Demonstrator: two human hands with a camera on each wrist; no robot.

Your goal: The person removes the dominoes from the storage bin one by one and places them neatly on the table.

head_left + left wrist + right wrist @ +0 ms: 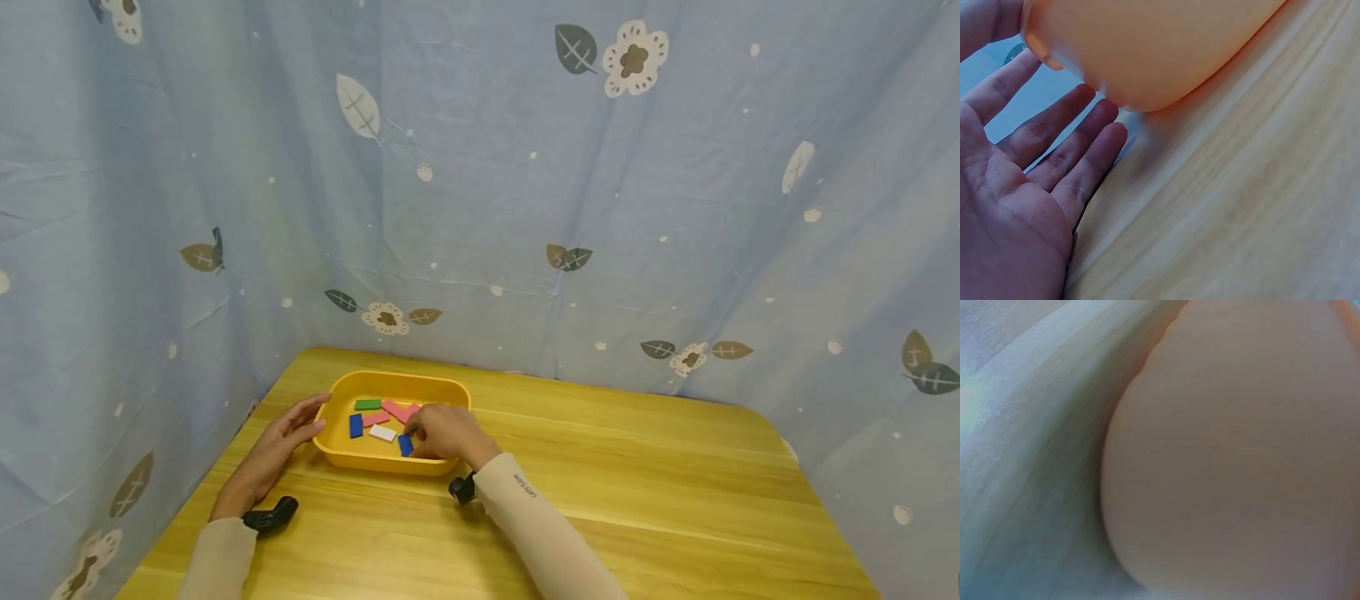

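The left hand (273, 446), fingers apart, touched a tray (375, 462) that the right hand (447, 431), its grip unclear, might have slid by bumping.

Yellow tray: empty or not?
Not empty. Head view shows a green block, a white block, blue blocks and pink blocks inside the yellow tray.

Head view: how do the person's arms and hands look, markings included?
The left sleeve and right sleeve are pale beige, the right with small dark lettering near its cuff. A black device sits at the left wrist, another at the right. Left hand and right hand wear no gloves.
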